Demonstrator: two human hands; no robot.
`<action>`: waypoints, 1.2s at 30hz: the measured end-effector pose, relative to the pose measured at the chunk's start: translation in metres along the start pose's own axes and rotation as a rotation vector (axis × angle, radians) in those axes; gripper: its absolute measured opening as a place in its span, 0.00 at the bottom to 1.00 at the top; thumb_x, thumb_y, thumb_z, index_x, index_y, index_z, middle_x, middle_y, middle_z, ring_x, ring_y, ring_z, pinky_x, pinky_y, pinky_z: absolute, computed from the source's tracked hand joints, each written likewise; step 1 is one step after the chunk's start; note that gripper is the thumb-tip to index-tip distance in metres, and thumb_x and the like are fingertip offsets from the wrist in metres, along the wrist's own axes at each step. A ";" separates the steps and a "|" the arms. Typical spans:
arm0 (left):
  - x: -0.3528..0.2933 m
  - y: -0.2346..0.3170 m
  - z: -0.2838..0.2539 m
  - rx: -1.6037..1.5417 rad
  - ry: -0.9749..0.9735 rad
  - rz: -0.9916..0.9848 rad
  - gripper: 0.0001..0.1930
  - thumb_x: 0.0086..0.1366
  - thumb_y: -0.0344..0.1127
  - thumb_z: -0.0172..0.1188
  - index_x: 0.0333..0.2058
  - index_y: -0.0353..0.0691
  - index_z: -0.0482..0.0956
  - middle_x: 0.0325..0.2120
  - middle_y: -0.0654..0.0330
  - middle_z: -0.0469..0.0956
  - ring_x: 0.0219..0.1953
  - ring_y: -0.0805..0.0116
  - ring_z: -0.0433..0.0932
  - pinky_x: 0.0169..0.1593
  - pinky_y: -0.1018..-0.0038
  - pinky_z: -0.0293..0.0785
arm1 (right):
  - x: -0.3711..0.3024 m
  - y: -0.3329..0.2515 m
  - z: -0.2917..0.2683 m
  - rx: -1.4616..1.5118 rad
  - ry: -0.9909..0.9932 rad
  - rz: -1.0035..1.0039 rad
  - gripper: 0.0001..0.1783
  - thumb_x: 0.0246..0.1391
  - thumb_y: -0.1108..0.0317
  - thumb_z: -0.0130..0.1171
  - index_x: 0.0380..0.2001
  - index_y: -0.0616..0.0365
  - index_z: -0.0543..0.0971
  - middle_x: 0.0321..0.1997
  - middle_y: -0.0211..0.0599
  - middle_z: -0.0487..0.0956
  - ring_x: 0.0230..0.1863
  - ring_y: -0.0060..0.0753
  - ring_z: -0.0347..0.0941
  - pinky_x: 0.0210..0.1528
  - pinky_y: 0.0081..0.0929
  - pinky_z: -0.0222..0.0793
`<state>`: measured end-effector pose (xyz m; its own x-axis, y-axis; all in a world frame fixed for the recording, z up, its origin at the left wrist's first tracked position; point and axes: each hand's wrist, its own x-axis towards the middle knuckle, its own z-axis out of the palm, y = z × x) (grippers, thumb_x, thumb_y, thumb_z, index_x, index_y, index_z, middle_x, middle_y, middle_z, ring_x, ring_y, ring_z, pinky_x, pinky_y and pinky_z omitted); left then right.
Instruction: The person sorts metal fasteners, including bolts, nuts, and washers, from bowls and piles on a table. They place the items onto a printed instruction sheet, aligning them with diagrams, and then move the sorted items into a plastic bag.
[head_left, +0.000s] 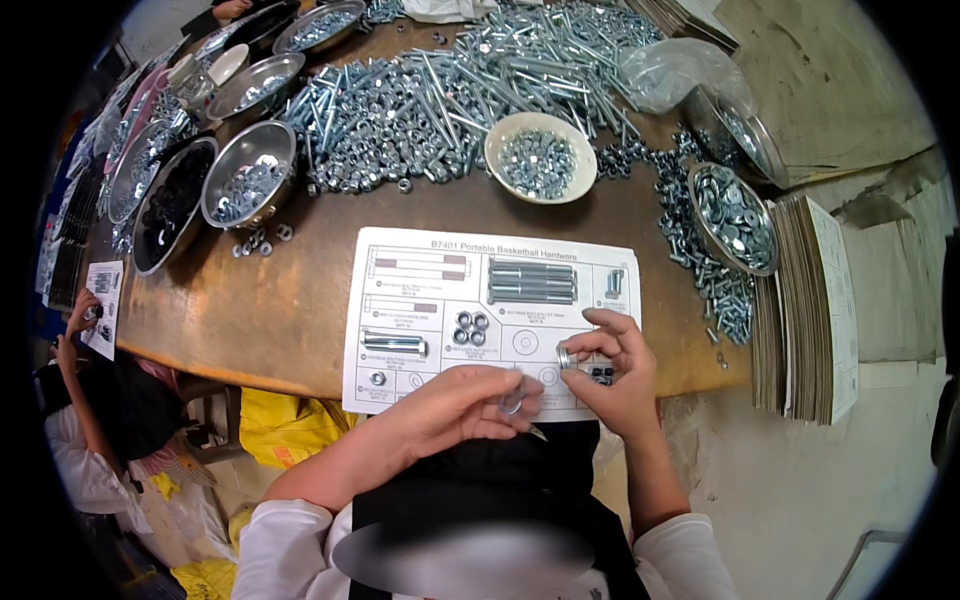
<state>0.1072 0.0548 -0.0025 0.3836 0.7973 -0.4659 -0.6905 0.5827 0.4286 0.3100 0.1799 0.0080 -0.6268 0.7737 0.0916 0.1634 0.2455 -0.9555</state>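
Observation:
My right hand [615, 375] pinches a small stack of metal washers [563, 356] between thumb and fingers, above the lower right of a printed hardware card [465, 395]. Close beside it, my left hand [470, 400] has its fingers curled around a few flat washers [511, 404] at the card's front edge. On the card lie a row of long bolts [532, 283], some shorter bolts [393, 345], a cluster of nuts [470, 328], a single nut [377, 379] and small bolts [614, 284]. Small dark nuts [602, 375] show partly behind my right fingers.
A big heap of bolts and nuts [400, 125] covers the table's far side. A cream bowl [497, 160] and a steel bowl of washers [697, 215] stand nearer. More bowls line the left. Stacked cards [785, 310] stand at right. Another person's hand [85, 312] works at far left.

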 end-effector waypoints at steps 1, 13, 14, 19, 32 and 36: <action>-0.005 -0.005 -0.004 0.010 0.000 -0.022 0.21 0.71 0.44 0.58 0.54 0.34 0.76 0.44 0.58 0.81 0.43 0.72 0.82 0.46 0.78 0.80 | -0.003 0.001 -0.002 -0.182 -0.022 -0.073 0.30 0.42 0.78 0.70 0.52 0.57 0.75 0.38 0.33 0.83 0.38 0.25 0.77 0.45 0.25 0.72; -0.076 0.090 -0.064 -0.093 0.264 0.594 0.17 0.68 0.36 0.60 0.52 0.33 0.76 0.45 0.56 0.80 0.49 0.63 0.81 0.50 0.74 0.81 | -0.006 -0.028 0.016 -0.948 -0.287 -0.248 0.18 0.42 0.69 0.69 0.39 0.53 0.79 0.32 0.35 0.79 0.36 0.43 0.74 0.39 0.38 0.69; -0.092 0.117 -0.073 -0.015 0.415 0.756 0.17 0.69 0.36 0.59 0.51 0.32 0.76 0.45 0.56 0.80 0.49 0.64 0.81 0.52 0.73 0.81 | -0.001 -0.036 0.018 -0.944 -0.315 -0.226 0.17 0.42 0.69 0.69 0.39 0.54 0.79 0.32 0.36 0.80 0.36 0.44 0.74 0.39 0.38 0.69; -0.151 0.217 -0.127 0.672 0.960 1.007 0.24 0.70 0.45 0.58 0.56 0.31 0.75 0.47 0.56 0.81 0.48 0.70 0.79 0.52 0.73 0.74 | 0.057 -0.060 0.053 -0.740 -0.349 -0.323 0.12 0.47 0.69 0.67 0.38 0.56 0.81 0.34 0.38 0.82 0.36 0.45 0.78 0.39 0.39 0.72; -0.167 0.129 -0.225 1.634 1.562 0.746 0.18 0.57 0.44 0.68 0.42 0.39 0.83 0.47 0.53 0.78 0.50 0.52 0.75 0.51 0.59 0.74 | 0.211 -0.019 0.308 -0.596 -0.339 -0.489 0.12 0.52 0.61 0.64 0.35 0.57 0.84 0.38 0.43 0.82 0.38 0.49 0.80 0.41 0.44 0.74; -0.154 0.123 -0.230 1.610 1.459 0.886 0.13 0.57 0.41 0.68 0.36 0.39 0.82 0.38 0.53 0.77 0.39 0.50 0.78 0.42 0.59 0.76 | 0.211 -0.014 0.334 -0.709 -0.318 -0.453 0.12 0.50 0.60 0.66 0.34 0.56 0.84 0.39 0.43 0.79 0.40 0.48 0.79 0.42 0.45 0.74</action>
<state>-0.1783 -0.0325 -0.0562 -0.6510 0.6589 0.3769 0.7494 0.4787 0.4575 -0.0789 0.1442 -0.0531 -0.9095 0.3431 0.2346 0.2154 0.8719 -0.4398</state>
